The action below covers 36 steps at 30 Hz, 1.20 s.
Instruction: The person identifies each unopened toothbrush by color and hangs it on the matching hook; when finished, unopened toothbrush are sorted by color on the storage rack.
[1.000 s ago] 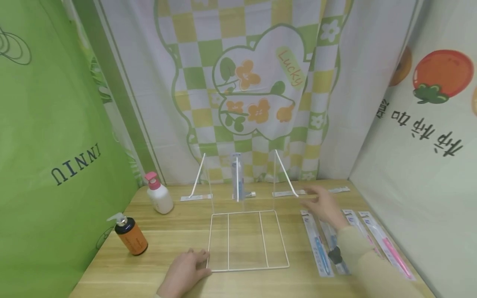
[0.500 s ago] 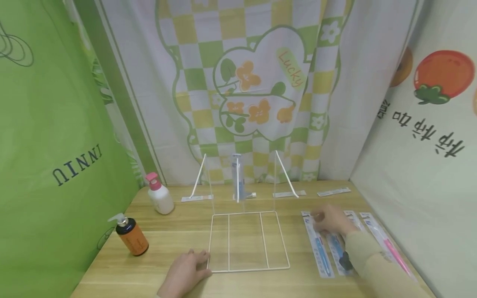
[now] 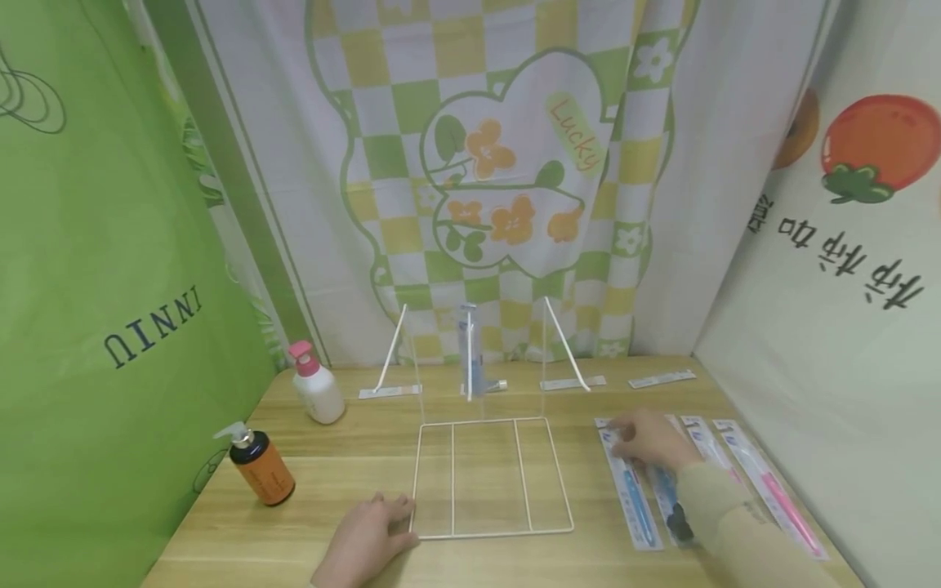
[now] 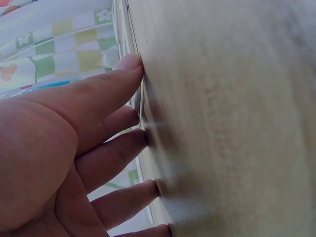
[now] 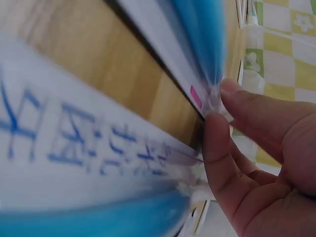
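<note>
My right hand (image 3: 650, 441) pinches the edge of the leftmost packaged toothbrush (image 3: 638, 506), a blue one lying on the table; the right wrist view shows thumb and index finger meeting on its clear plastic. A second blue packaged toothbrush (image 3: 667, 494) lies partly under the hand and sleeve. My left hand (image 3: 367, 535) rests with spread fingertips on the table (image 4: 227, 123) at the front left corner of a white wire rack (image 3: 491, 535), its fingers close to the wire. On the rack's middle prong hangs another packaged toothbrush (image 3: 474, 351).
Two more packaged toothbrushes, one pink (image 3: 787, 506), lie at the right. White prongs (image 3: 568, 345) jut from the rack. At the left stand a white pump bottle (image 3: 319, 394) and an orange pump bottle (image 3: 266, 472). Flat narrow packets (image 3: 662, 379) lie along the back.
My right hand has come down from near the rack's right prong to the leftmost toothbrushes and taken hold of a pack's edge. The left hand stays at the rack's corner.
</note>
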Tool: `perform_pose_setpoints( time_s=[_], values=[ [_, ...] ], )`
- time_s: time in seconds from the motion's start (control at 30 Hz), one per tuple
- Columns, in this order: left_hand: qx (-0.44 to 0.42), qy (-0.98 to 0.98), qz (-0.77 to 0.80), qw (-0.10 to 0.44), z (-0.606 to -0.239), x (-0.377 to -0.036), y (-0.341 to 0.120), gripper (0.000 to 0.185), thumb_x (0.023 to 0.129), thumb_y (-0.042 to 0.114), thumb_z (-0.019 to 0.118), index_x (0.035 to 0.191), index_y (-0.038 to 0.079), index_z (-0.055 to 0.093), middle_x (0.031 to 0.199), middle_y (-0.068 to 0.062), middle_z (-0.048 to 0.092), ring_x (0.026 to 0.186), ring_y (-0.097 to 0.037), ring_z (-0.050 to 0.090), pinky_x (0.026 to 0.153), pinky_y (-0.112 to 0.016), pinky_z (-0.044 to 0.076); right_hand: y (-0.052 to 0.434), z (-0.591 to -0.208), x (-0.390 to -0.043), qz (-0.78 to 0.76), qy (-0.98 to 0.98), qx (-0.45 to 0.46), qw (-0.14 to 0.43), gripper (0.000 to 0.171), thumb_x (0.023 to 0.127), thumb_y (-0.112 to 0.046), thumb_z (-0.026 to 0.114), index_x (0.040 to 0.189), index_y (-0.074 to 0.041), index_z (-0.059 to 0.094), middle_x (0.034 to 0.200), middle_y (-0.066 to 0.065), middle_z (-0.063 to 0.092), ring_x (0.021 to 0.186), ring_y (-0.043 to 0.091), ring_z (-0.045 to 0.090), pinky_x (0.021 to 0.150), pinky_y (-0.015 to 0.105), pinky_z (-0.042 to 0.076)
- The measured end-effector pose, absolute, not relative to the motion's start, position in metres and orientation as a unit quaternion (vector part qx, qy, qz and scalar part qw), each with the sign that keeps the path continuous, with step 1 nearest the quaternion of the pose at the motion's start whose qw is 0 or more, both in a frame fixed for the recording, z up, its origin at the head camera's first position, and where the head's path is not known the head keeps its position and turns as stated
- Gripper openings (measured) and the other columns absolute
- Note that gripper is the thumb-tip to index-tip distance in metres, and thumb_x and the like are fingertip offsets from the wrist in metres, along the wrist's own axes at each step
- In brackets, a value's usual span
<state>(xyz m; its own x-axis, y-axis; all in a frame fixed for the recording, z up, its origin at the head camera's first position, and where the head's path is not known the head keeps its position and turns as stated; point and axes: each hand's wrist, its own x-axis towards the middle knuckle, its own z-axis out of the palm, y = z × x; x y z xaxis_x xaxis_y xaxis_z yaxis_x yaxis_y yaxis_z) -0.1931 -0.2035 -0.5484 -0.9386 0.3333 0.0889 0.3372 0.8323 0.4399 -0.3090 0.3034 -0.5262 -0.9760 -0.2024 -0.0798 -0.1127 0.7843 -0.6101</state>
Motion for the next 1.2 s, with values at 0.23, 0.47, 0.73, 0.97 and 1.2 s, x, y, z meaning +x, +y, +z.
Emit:
perform_pose_setpoints(
  time_s=[0.23, 0.47, 0.73, 0.97, 1.2],
  values=[
    [-0.174, -0.956, -0.236, 0.008, -0.544, -0.189, -0.202, 0.054, 0.085, 0.034, 0.09, 0.13, 0.006, 0.077, 0.134, -0.017, 0.073, 0.123, -0.066, 0.06, 0.104, -0.079, 0.045, 0.301, -0.533, -0.312, -0.304, 0.947, -0.078, 0.062, 0.052, 0.086, -0.015, 0.089, 0.133, -0.001, 0.073, 0.096, 0.008, 0.07, 0.079, 0.023, 0.065, 0.071, 0.044, 0.059],
    [-0.176, -0.957, -0.231, 0.014, -0.542, -0.189, -0.202, 0.055, 0.085, 0.034, 0.091, 0.13, 0.006, 0.077, 0.134, -0.017, 0.073, 0.123, -0.064, 0.061, 0.104, -0.078, 0.046, 0.303, -0.524, -0.306, -0.32, 0.944, -0.078, 0.031, 0.051, 0.092, -0.022, 0.083, 0.138, -0.004, 0.07, 0.128, 0.029, 0.072, 0.116, 0.05, 0.069, 0.093, 0.068, 0.058],
    [-0.175, -0.958, -0.226, 0.015, -0.544, -0.189, -0.201, 0.055, 0.085, 0.036, 0.091, 0.129, 0.007, 0.077, 0.134, -0.016, 0.074, 0.122, -0.063, 0.062, 0.103, -0.077, 0.047, 0.293, -0.497, -0.288, -0.38, 0.92, -0.093, -0.029, 0.05, 0.1, -0.023, 0.077, 0.145, -0.006, 0.066, 0.133, 0.031, 0.07, 0.103, 0.039, 0.076, 0.084, 0.055, 0.065],
    [-0.178, -0.957, -0.227, 0.017, -0.544, -0.19, -0.201, 0.054, 0.084, 0.035, 0.091, 0.129, 0.007, 0.078, 0.133, -0.016, 0.074, 0.122, -0.064, 0.062, 0.104, -0.077, 0.047, 0.263, -0.468, -0.265, -0.371, 0.911, -0.126, -0.128, 0.046, 0.099, -0.027, 0.081, 0.141, -0.011, 0.07, 0.129, 0.022, 0.075, 0.089, 0.027, 0.08, 0.071, 0.041, 0.067],
    [-0.175, -0.958, -0.229, 0.004, -0.544, -0.189, -0.201, 0.056, 0.085, 0.036, 0.09, 0.13, 0.007, 0.077, 0.135, -0.015, 0.073, 0.124, -0.064, 0.061, 0.105, -0.078, 0.046, 0.217, -0.452, -0.243, -0.401, 0.866, -0.194, -0.228, 0.046, 0.086, -0.006, 0.09, 0.129, -0.011, 0.077, 0.109, 0.016, 0.081, 0.076, 0.02, 0.078, 0.058, 0.02, 0.061]
  ],
)
